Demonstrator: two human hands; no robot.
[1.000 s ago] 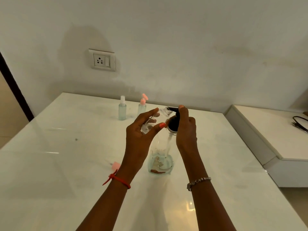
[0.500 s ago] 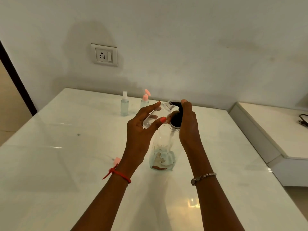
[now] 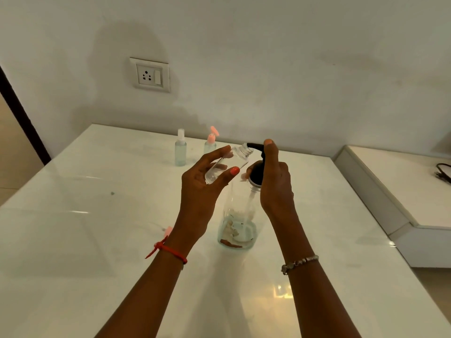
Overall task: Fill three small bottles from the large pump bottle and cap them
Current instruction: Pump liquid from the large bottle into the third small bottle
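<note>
My left hand (image 3: 202,189) holds a small clear uncapped bottle (image 3: 229,162), tilted with its mouth right at the black spout of the pump. The large clear pump bottle (image 3: 238,223) stands on the white table (image 3: 73,240) with a little bluish liquid at its bottom. My right hand (image 3: 275,184) grips the black pump head (image 3: 256,172), its forefinger lying on top of the pump. Two small bottles stand at the back of the table: one with a white spray top (image 3: 180,148) and one with an open pink flip cap (image 3: 211,142). A pink cap (image 3: 168,231) lies behind my left wrist.
A wall socket (image 3: 150,75) is on the wall behind the table. To the right stands a lower white ledge (image 3: 390,191) with a black cable (image 3: 443,173) on it. A dark door frame (image 3: 22,118) runs along the left.
The view has shifted slightly. My right forefinger has risen together with the pump head; the small bottle stays at the spout.
</note>
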